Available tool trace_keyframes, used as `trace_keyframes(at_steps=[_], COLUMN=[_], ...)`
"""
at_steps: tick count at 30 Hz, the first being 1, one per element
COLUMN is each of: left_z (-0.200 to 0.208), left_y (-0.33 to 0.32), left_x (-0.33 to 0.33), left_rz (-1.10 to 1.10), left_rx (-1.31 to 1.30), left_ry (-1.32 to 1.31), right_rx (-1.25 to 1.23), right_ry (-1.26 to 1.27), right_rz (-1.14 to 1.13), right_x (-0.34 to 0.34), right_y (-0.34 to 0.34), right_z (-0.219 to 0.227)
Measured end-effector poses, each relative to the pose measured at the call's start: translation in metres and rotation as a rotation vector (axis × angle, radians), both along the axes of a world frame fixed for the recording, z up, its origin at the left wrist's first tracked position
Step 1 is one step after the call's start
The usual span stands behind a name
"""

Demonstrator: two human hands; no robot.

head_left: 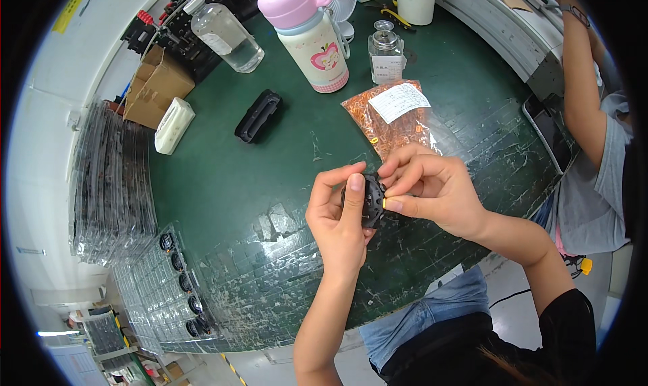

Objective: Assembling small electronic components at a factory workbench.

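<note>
My left hand grips a small black plastic part with holes and knobs on its face, thumb on top and fingers behind. At the right side of that part, my right hand pinches a tiny yellow piece between thumb and forefinger. The yellow piece is at the black part's edge; whether it sits in it I cannot tell. Just beyond my right hand lies a clear bag of small orange pieces with a white label on it. Farther left rests an empty black oblong tray.
Along the back of the green table stand a clear bottle, a pink-lidded flask and a glass dispenser jar. Stacked clear trays and a tray with black rings line the left. A phone and another person's arm are at right.
</note>
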State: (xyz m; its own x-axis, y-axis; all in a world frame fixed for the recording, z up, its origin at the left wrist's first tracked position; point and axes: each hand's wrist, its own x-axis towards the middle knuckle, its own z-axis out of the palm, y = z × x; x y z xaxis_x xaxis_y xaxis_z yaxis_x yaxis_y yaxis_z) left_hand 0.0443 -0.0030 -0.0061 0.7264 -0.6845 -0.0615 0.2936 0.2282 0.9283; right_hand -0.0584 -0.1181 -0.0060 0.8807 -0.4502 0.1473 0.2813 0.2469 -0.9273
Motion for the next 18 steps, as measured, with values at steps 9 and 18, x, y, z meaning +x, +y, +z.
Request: trace_keyframes(at_steps=[9,18], left_z=[0.0010,0.0036], left_y=[0.0034,0.0024], left_x=[-0.0023,-0.0018], left_rz=[0.060,0.227], left_rx=[-0.003,-0.034], left_ry=[-0.109,-0.444], right_rx=[0.013,0.208], right_ry=[-0.032,0.055], right_rz=[-0.003,0.100], right_x=[-0.0004,-0.0001], right_y=[0.0070,0.0077], right_z=[0.0017,0.0046])
